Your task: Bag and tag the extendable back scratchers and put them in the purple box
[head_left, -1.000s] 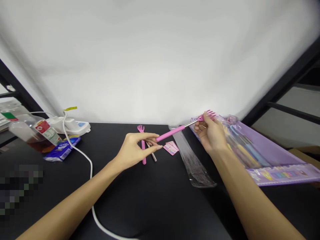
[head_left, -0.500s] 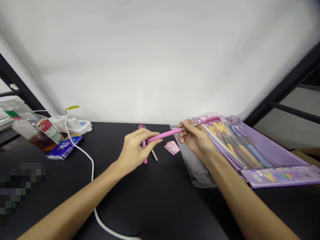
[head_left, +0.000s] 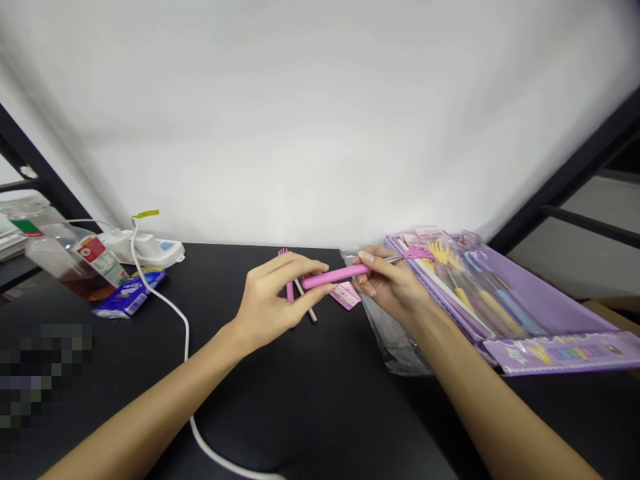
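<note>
My left hand [head_left: 273,297] pinches the pink grip end of a telescopic back scratcher [head_left: 336,275]. My right hand [head_left: 389,283] pinches the same scratcher further along, near its thin metal rod, with the pink claw head [head_left: 417,253] pointing right. A second pink back scratcher [head_left: 289,288] lies on the black table [head_left: 310,393] under my left fingers, with a metal rod beside it. A small pink card [head_left: 345,295] lies between my hands.
A purple display pack [head_left: 505,300] of several coloured scratchers lies at the right, with a clear plastic sleeve [head_left: 387,333] beside it. At the left stand a drink bottle [head_left: 60,263], a blue packet [head_left: 123,297], a white power strip [head_left: 145,247] and its white cable [head_left: 185,333].
The scratcher has been pushed together and is much shorter. My right hand moved left toward my left hand, from the claw head to near the grip.
</note>
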Tool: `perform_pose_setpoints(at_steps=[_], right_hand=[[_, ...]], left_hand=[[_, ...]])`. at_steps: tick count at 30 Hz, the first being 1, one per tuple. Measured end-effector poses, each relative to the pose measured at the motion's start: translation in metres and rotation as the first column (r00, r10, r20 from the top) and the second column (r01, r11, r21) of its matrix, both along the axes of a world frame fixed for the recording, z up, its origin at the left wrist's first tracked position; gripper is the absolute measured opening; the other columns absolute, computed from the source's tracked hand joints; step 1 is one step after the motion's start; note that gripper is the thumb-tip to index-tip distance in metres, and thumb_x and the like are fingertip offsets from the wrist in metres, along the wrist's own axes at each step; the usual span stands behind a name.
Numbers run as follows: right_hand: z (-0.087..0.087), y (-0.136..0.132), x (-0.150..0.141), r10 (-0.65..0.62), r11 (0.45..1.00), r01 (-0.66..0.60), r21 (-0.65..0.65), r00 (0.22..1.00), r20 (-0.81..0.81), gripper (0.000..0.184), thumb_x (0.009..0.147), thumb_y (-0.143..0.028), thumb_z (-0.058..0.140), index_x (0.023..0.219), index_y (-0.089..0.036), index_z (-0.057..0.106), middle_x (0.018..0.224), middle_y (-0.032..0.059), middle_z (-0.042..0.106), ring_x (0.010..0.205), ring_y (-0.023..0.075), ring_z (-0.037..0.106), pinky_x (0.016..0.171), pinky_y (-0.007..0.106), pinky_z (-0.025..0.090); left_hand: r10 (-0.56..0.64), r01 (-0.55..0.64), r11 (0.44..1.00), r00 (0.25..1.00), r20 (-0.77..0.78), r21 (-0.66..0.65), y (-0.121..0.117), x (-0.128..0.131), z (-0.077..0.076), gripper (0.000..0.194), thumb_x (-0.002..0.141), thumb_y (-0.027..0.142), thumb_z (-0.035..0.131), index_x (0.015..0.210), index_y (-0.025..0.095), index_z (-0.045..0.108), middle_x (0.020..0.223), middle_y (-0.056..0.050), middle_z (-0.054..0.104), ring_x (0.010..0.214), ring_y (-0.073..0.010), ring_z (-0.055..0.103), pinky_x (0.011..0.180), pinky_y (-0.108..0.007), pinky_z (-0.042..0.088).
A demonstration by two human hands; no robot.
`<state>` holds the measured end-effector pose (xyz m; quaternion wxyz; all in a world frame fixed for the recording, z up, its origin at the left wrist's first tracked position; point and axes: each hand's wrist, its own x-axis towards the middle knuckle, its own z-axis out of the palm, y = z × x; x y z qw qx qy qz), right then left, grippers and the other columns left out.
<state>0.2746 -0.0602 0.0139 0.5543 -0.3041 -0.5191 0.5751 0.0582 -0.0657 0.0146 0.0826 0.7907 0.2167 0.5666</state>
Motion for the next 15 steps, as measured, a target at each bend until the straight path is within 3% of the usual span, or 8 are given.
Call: perform_pose_setpoints(at_steps=[3,6,8,11,15], right_hand=[[0.0005,-0.0005,-0.0002,-0.009,1.0,0.009,-0.017,1.0,0.023,0.02,0.078,-0.034,0.079,0.07,-0.017,0.071,0.05,-0.0029,0.058,0.039,0.0069,0.045,0.043,0.023,0.033],[-0.0017,0.0007,-0.0007,0.008,0.999,-0.007,-0.046,1.0,0.018,0.024,0.077,-0.037,0.079,0.067,-0.017,0.071,0.047,-0.0034,0.055,0.036,0.006,0.039,0.042,0.024,0.028],[-0.004,0.0018,-0.0003,0.041,0.998,-0.041,-0.057,0.999,-0.014,0.025,0.072,-0.04,0.082,0.066,-0.018,0.072,0.045,-0.0045,0.053,0.036,0.0054,0.035,0.043,0.024,0.027],[-0.0054,0.0019,0.0011,0.092,0.994,-0.095,-0.045,0.994,-0.063,0.026,0.065,-0.043,0.087,0.067,-0.021,0.073,0.046,-0.0062,0.051,0.037,0.0045,0.031,0.044,0.023,0.027],[-0.0022,-0.001,0.0018,0.086,0.996,-0.086,-0.002,0.994,-0.064,0.031,0.058,-0.047,0.088,0.065,-0.023,0.07,0.049,-0.008,0.048,0.036,0.0038,0.027,0.042,0.024,0.025]], left_hand=[[-0.117,0.133,0.966,0.99,0.081,-0.223,-0.0035,0.0015,0.0027,0.024,0.1,0.03,0.054,0.101,0.019,0.075,0.096,-0.006,0.076,0.087,-0.018,0.071,0.083,-0.033,0.057],[-0.224,0.3,0.867,0.948,0.226,-0.397,-0.0039,0.0009,0.0014,0.047,0.105,0.039,0.035,0.098,0.018,0.076,0.101,-0.009,0.076,0.092,-0.0214,0.07,0.085,-0.038,0.056],[-0.264,0.368,0.818,0.923,0.28,-0.441,-0.003,0.0001,-0.0009,0.052,0.105,0.043,0.034,0.095,0.017,0.077,0.101,-0.01,0.076,0.085,-0.0214,0.069,0.08,-0.038,0.056],[-0.269,0.372,0.8,0.924,0.272,-0.472,-0.0006,-0.0008,-0.0043,0.052,0.105,0.045,0.035,0.094,0.016,0.077,0.087,-0.009,0.074,0.072,-0.0187,0.064,0.071,-0.035,0.053],[-0.189,0.256,0.809,0.966,0.178,-0.528,0.0028,0.0001,-0.0068,0.048,0.102,0.048,0.044,0.087,0.016,0.076,0.069,-0.006,0.069,0.065,-0.0171,0.063,0.064,-0.031,0.052]])
